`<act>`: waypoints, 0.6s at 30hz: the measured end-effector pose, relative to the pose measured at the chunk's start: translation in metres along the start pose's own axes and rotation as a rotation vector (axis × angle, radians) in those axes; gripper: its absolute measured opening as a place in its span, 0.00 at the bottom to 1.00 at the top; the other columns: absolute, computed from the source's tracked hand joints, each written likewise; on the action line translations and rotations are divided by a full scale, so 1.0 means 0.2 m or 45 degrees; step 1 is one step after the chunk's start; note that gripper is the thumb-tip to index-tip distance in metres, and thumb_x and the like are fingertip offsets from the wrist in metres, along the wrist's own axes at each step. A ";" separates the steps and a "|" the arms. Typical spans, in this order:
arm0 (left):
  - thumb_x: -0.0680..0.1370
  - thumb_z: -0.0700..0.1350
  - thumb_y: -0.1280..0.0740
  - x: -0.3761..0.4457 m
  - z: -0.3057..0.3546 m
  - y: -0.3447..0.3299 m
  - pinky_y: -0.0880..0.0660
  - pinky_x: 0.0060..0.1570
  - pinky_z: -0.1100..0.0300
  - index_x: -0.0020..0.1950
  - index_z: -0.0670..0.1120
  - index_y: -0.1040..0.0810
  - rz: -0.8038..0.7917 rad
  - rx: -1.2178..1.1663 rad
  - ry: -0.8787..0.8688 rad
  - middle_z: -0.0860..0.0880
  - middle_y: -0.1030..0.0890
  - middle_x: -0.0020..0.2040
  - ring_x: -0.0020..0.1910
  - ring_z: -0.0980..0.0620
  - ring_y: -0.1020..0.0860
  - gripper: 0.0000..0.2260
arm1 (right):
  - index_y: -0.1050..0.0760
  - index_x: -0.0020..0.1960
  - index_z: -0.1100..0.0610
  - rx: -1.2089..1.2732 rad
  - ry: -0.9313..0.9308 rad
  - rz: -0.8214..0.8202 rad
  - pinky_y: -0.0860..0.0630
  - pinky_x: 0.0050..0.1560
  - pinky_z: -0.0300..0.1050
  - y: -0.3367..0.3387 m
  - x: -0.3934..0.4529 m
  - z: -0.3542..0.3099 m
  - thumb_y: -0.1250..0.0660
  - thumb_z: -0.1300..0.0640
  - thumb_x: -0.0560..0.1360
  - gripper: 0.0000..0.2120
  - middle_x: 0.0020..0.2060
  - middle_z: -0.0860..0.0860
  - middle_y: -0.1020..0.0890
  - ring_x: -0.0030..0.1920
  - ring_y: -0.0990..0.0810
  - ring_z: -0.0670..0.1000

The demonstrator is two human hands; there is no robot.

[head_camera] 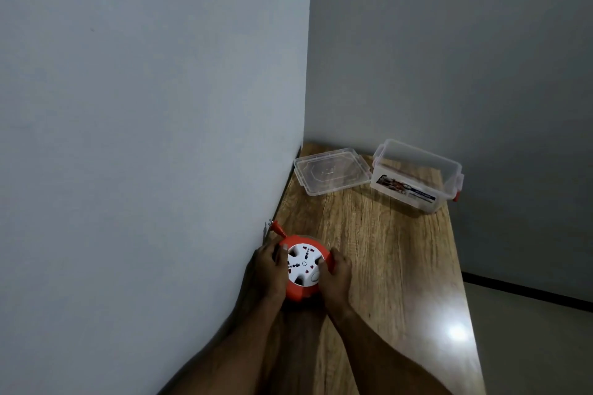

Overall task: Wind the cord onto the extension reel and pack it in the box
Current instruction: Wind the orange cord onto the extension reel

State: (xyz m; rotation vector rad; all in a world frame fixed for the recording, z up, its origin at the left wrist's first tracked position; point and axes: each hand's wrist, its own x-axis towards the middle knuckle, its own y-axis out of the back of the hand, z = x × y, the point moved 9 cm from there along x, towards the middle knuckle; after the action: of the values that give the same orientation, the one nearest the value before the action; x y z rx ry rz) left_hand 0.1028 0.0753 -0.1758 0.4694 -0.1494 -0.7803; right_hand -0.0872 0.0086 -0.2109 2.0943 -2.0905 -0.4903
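With the plug (275, 225) nearly home, both the left hand (272, 266) and right hand (334, 269) gripped the reel (303, 268) low in frame, winding apparently finishing; next, carrying it to the open box (417, 176) at upper right.

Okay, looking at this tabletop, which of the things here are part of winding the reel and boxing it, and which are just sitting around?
Part of the job:
- orange extension reel, gripped by the left hand and right hand
- its orange plug, sticking out toward the wall
- clear plastic box, open
- box lid, lying beside the box

Just there:
- wooden table
- grey wall
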 end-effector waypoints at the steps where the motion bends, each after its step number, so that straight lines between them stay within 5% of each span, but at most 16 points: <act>1: 0.81 0.51 0.35 0.01 -0.02 -0.01 0.22 0.56 0.52 0.66 0.48 0.21 0.008 -0.011 -0.006 0.44 0.18 0.59 0.57 0.45 0.20 0.15 | 0.29 0.72 0.65 -0.008 0.010 0.008 0.30 0.60 0.41 0.00 -0.01 0.00 0.34 0.62 0.80 0.21 0.64 0.57 0.28 0.62 0.28 0.50; 8: 0.82 0.49 0.35 0.02 -0.08 0.00 0.24 0.56 0.54 0.66 0.45 0.21 -0.003 -0.047 0.021 0.43 0.19 0.60 0.59 0.45 0.20 0.15 | 0.30 0.72 0.64 -0.030 0.035 0.035 0.26 0.64 0.48 -0.04 -0.06 0.00 0.34 0.61 0.81 0.21 0.65 0.56 0.29 0.65 0.27 0.54; 14: 0.82 0.49 0.36 0.02 -0.08 0.00 0.22 0.60 0.46 0.65 0.45 0.21 -0.022 -0.020 0.007 0.44 0.18 0.60 0.59 0.45 0.20 0.15 | 0.30 0.73 0.65 -0.044 0.031 0.048 0.29 0.62 0.42 -0.06 -0.07 -0.02 0.34 0.62 0.81 0.21 0.66 0.57 0.29 0.66 0.28 0.54; 18: 0.82 0.47 0.36 0.02 -0.08 0.00 0.22 0.61 0.46 0.65 0.44 0.21 -0.030 -0.014 0.000 0.45 0.18 0.60 0.60 0.45 0.21 0.13 | 0.31 0.73 0.63 -0.052 0.016 0.044 0.25 0.65 0.49 -0.08 -0.07 -0.01 0.34 0.61 0.81 0.21 0.67 0.57 0.30 0.67 0.28 0.56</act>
State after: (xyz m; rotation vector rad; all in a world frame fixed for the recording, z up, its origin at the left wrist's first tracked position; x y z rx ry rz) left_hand 0.1107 0.0784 -0.1889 0.4618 -0.1396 -0.8034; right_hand -0.0717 0.0230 -0.2124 2.0304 -2.0878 -0.5095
